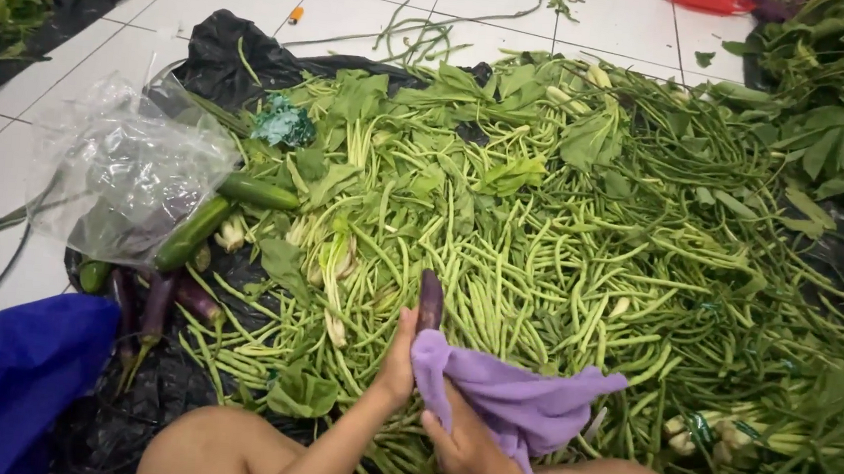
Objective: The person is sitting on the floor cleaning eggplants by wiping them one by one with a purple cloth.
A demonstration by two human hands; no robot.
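Gripped upright just above the knees: slim purple eggplant (430, 301), long axis near vertical, rounded tip pointing away toward the heap of long beans (542, 246). Wrapped round its lower half, purple cloth (510, 394), bunched in the right hand (461, 446). Pressed to its left flank, left hand (398, 355), fingers closed on it. Hands together. Off left, more eggplants (161, 307), cucumbers (218, 216), clear plastic bag (116, 168).
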